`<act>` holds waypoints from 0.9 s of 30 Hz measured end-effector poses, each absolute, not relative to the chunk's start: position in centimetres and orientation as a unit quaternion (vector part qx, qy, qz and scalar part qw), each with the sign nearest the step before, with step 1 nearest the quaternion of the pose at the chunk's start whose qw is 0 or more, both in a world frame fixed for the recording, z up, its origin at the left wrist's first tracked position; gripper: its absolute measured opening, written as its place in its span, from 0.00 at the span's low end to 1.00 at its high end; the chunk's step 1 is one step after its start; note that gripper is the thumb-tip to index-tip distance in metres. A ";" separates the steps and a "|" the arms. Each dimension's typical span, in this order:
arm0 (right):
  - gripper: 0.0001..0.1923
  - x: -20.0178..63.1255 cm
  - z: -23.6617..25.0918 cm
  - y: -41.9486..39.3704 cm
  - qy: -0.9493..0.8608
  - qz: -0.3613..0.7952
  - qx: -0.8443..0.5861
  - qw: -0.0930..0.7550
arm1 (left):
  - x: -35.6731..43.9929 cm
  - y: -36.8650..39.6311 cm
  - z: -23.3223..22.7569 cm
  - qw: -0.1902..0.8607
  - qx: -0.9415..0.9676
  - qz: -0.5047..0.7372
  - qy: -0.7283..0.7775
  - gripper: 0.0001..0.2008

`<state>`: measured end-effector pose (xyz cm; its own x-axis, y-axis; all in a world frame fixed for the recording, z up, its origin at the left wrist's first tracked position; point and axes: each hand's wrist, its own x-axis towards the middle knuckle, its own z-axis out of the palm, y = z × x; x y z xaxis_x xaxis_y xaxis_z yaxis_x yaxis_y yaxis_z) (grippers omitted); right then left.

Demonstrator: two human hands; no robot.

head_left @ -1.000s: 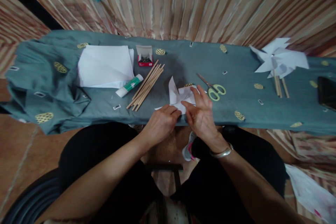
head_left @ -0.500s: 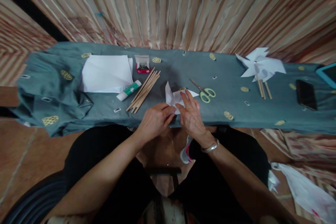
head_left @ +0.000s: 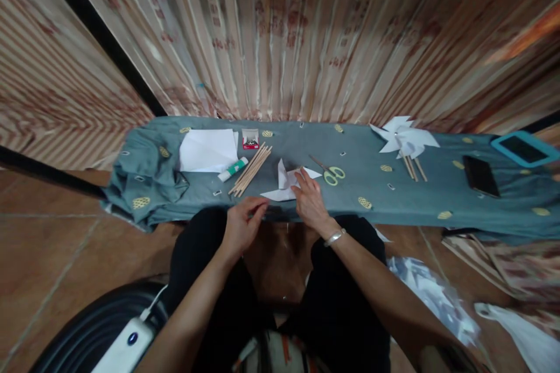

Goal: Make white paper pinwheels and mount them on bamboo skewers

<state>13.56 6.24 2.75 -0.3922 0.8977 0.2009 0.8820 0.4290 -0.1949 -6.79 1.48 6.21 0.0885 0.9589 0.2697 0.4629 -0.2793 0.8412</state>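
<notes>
A partly folded white paper point(head_left: 283, 184) lies on the grey-blue cloth point(head_left: 385, 204) near the table's front edge, one flap standing up. My right hand point(head_left: 309, 203) rests on the paper's right part, fingers spread flat and pressing it down. My left hand point(head_left: 242, 225) hangs at the table's front edge, just left of the paper's near corner, fingers loosely curled and holding nothing. A bundle of wooden sticks point(head_left: 251, 170) lies just left of the paper, and green-handled scissors point(head_left: 331, 173) lie just right of it.
At the left are a stack of white sheets point(head_left: 207, 150), a glue stick point(head_left: 233, 169) and a red box of pins point(head_left: 250, 139). Finished paper pinwheels point(head_left: 405, 137), a phone point(head_left: 480, 175) and a blue-cased tablet point(head_left: 524, 148) lie to the right. Plastic bags point(head_left: 431, 291) lie on the floor.
The camera has pulled back and tilted up, showing more of the table. My left hand has come off the paper to the table's edge. My right hand stays on the paper.
</notes>
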 end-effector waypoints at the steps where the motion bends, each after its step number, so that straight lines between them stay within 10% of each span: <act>1: 0.18 13.5 2.8 6.2 -0.836 0.024 -0.532 0.134 | -6.7 0.4 5.6 0.325 0.657 0.429 0.529 0.10; 10: 0.20 12.8 3.5 6.1 -0.840 0.020 -0.532 0.108 | -3.7 -6.1 1.5 0.510 0.557 0.365 0.545 0.10; 27: 0.18 13.3 3.3 5.9 -0.851 0.008 -0.507 0.135 | -1.5 -6.8 -0.8 0.527 0.530 0.355 0.561 0.10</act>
<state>13.31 5.92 3.29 -0.4486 0.8657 0.2221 0.8614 0.4851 -0.1506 -1.54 -6.83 -0.81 0.1173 0.9697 -0.2142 0.2208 0.1848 0.9577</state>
